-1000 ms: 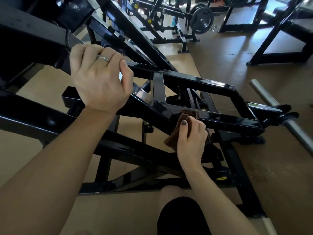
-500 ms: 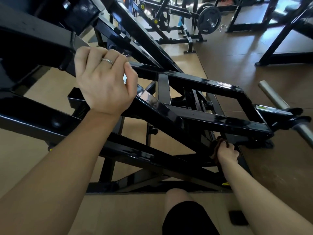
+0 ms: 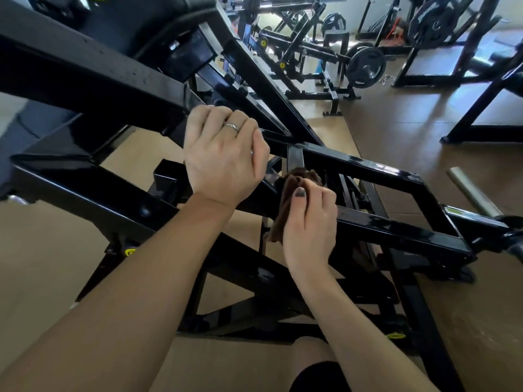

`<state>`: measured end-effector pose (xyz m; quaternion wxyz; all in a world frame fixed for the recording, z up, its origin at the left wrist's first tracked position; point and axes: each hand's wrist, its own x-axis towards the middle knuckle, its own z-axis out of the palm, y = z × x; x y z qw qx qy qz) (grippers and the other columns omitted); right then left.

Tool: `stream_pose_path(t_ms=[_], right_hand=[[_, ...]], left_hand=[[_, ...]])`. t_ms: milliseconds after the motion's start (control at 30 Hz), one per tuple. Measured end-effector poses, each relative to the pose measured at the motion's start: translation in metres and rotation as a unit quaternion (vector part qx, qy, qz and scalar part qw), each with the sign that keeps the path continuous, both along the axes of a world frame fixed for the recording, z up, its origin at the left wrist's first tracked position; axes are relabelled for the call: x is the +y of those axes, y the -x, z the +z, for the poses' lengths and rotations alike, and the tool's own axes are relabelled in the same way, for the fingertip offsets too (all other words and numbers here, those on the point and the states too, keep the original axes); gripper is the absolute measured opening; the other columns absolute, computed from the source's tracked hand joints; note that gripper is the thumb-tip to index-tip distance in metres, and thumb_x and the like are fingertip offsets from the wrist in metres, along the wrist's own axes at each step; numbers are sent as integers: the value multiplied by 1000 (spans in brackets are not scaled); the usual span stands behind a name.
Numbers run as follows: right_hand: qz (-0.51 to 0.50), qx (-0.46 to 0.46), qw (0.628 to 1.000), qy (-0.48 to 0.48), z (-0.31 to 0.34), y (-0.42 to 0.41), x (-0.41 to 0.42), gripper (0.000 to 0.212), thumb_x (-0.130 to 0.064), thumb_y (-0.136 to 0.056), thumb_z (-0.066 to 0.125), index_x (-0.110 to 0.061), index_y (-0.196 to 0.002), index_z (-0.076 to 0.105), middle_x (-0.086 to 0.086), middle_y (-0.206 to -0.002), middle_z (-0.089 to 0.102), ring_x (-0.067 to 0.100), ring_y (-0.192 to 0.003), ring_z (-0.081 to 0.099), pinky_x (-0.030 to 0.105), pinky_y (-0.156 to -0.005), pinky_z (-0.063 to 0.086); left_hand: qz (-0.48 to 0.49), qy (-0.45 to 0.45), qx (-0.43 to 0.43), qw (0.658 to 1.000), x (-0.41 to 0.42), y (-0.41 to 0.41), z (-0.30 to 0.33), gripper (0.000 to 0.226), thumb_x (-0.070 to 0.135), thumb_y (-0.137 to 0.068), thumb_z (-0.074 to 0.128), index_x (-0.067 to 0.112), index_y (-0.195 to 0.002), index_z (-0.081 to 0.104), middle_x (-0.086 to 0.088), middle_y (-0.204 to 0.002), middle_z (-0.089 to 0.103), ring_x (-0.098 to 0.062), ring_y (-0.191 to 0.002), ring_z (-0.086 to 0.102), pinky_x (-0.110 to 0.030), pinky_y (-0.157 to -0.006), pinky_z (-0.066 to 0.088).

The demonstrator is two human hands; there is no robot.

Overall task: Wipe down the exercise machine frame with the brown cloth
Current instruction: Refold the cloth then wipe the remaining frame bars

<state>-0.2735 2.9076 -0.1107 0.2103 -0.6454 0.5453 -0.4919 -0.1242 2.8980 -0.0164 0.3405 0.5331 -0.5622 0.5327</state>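
Note:
The exercise machine frame [image 3: 396, 230] is glossy black steel tubing that crosses the middle of the view. My left hand [image 3: 223, 157], with a ring on one finger, grips a slanted bar of the frame from above. My right hand [image 3: 310, 222] holds the brown cloth [image 3: 288, 190] bunched under thumb and fingers and presses it against the joint where a short upright bar meets the diagonal bar. Part of the cloth hangs below the hand; the rest is hidden under my fingers.
A bare steel sleeve [image 3: 472, 193] juts out at the right end of the frame. Other black machines and a loaded weight plate [image 3: 366, 66] stand at the back. Brown floor [image 3: 396, 131] lies to the right. My knee [image 3: 314, 363] is at the bottom.
My right hand has come up from low at the frame's right base to the central joint, bringing the cloth along. My left hand keeps its grip on the bar; the view has shifted.

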Motion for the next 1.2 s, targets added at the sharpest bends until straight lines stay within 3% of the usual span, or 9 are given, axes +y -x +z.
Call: stream_pose_path(t_ms=[200,333,533,700,800,867,933,1067,1200], right_hand=[[91,15,996,-2,-11,28,-7,46,-58,-105,24,-32,-136,46,-13,-131,45,12,-111,56,44,-91,56],[18,-38,994,-102,-16,38,-3,44,-51,-105,30,-25,-133,53,-12,-126,45,11,-117,47,42,-105,45],[79,-27,980,-181,70,-21,-3,39,-40,-108,33,-22,-132,57,-2,-135,48,20,-123,44,46,-112,38],[178,-23,973,-148,165,-85,18,49,-49,-103,26,-27,-137,55,-3,-143,47,18,-132,41,49,-116,33],[230,11,967,-108,222,-122,37,47,-41,-106,28,-21,-136,57,1,-148,49,22,-138,38,50,-118,30],[281,41,957,-54,250,-136,53,49,-37,-106,27,-13,-133,61,5,-142,57,25,-136,44,51,-116,33],[320,46,946,-30,265,-141,74,48,-38,-108,29,-14,-133,61,4,-141,57,26,-137,46,50,-116,34],[339,69,938,-12,269,-136,96,45,-41,-111,28,-19,-139,56,4,-150,49,29,-144,37,50,-120,31],[315,97,942,-62,252,-121,68,44,-39,-111,32,-15,-140,54,9,-152,45,29,-146,35,52,-120,34]], left_hand=[[37,-197,45,979,28,10,19,48,32,-108,23,13,-107,67,-4,-107,68,-25,-108,60,-39,-112,34],[22,-305,48,951,67,-2,50,47,26,-104,42,2,-144,51,-14,-143,58,-29,-138,49,-42,-124,24],[239,-403,13,883,131,-22,144,69,23,-100,41,-2,-160,16,-22,-167,18,-38,-157,10,-50,-128,-2],[384,-529,-4,757,181,-16,217,88,47,-100,49,-1,-160,5,-25,-165,19,-43,-155,9,-60,-124,-3],[445,-548,2,708,200,-46,272,102,73,-85,54,-4,-147,30,-23,-143,50,-40,-139,41,-55,-122,19],[430,-564,46,703,200,-68,296,83,79,-79,58,5,-116,50,-11,-101,60,-30,-97,59,-41,-94,41],[398,-610,55,683,196,-78,302,65,75,-83,58,13,-98,48,-3,-82,44,-22,-77,51,-33,-68,37],[341,-643,60,683,199,-83,306,53,66,-88,59,13,-94,54,-5,-83,56,-23,-74,58,-32,-60,31],[323,-644,30,693,201,-85,303,53,69,-93,44,17,-100,52,0,-90,57,-18,-80,58,-29,-64,39]])
